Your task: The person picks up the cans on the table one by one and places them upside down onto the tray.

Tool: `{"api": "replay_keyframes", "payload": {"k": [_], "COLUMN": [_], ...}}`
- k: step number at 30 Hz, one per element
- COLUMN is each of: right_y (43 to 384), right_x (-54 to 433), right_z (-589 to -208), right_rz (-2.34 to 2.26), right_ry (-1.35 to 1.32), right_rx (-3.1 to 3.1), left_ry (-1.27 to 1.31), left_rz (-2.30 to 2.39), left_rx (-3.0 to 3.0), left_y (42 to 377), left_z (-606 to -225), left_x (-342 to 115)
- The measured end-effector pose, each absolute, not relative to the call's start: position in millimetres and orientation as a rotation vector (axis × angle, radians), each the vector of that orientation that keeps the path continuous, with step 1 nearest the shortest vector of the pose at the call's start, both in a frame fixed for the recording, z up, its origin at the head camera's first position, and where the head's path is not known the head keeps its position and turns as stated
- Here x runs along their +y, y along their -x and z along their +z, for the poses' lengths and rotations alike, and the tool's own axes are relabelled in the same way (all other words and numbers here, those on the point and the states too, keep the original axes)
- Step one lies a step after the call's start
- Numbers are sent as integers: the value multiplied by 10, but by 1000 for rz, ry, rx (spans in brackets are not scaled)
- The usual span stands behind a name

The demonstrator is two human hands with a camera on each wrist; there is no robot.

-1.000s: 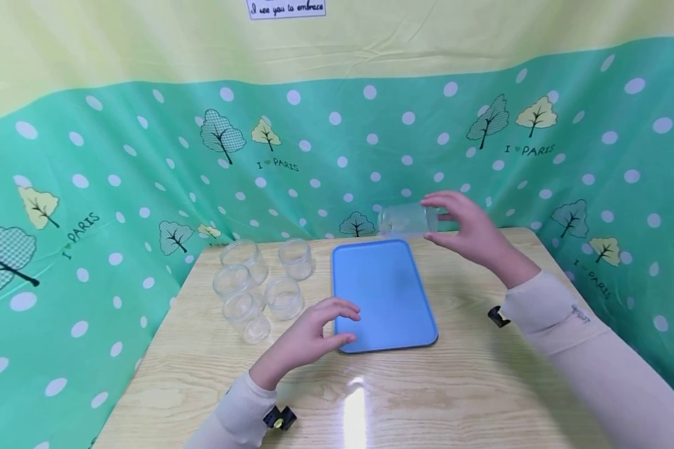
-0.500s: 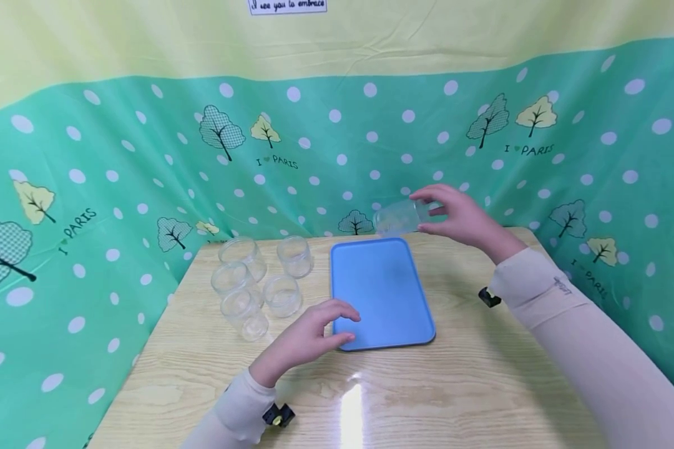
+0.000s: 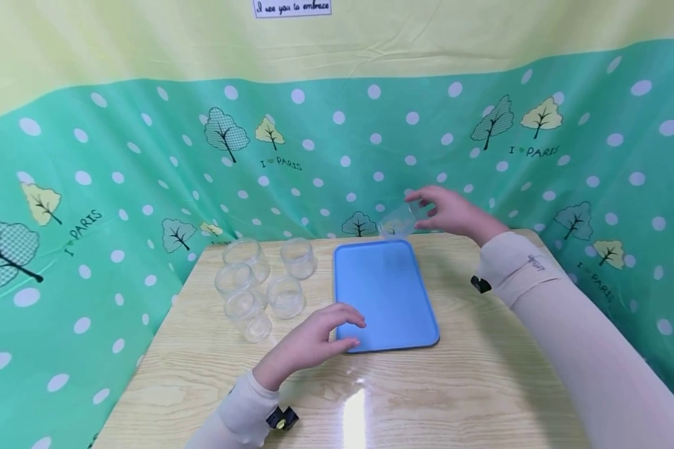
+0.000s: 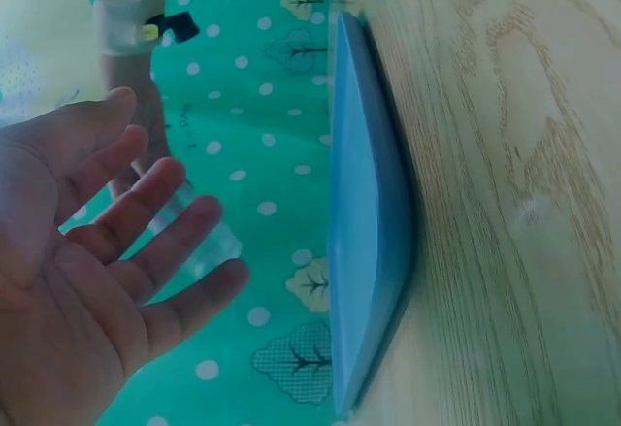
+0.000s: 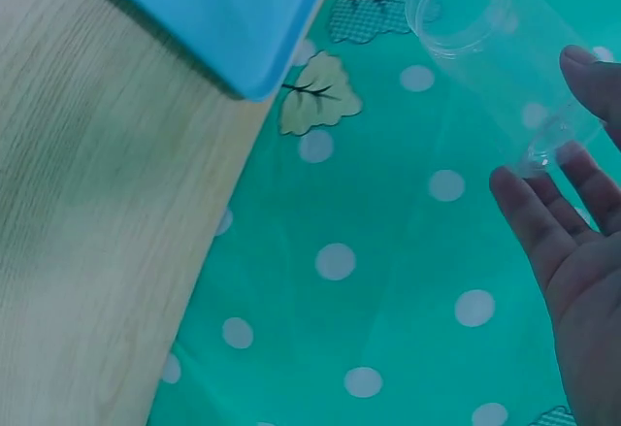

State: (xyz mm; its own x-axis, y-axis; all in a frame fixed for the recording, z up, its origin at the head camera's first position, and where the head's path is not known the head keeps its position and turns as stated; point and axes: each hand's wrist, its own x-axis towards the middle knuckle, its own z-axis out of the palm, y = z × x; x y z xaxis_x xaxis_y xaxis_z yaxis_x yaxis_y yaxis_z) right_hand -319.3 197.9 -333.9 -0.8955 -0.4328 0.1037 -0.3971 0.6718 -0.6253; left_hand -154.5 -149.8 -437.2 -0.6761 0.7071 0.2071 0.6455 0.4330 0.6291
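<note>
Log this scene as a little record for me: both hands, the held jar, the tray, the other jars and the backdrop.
Right hand: pinches a clear jar near one end
Held jar: tilted, off the tabletop, by the tray's far edge in the head view
Left hand: holds nothing, near the tray's near left corner
Tray: blue, flat on the tabletop
Other jars: five, clear, left of the tray
Backdrop: green and yellow cloth with trees

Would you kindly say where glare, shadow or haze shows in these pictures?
Head view: a glare streak on the wooden table in front of the blue tray, a soft shadow beneath the right sleeve; left wrist: hazy, the left hand shaded; right wrist: dim, the clear jar blending into the dotted green curtain.
</note>
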Motion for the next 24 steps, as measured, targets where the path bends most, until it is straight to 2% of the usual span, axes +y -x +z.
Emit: {"api": "replay_keyframes", "payload": {"k": [11,24], "right_y": [3362,3437], "right_x": [1826,1649], "right_z": [-3442,-3540], "right_rz": [-814,-633], "right_ry": [673,772], "right_rx": [2861,2883], "left_ry": [-1206,-1230], "left_rz": [1044,1012], "left_rx": [2568,2570], "left_y": [1537,1536], "left_z": [-4392,-4388], "left_x": [-1515,-1489]}}
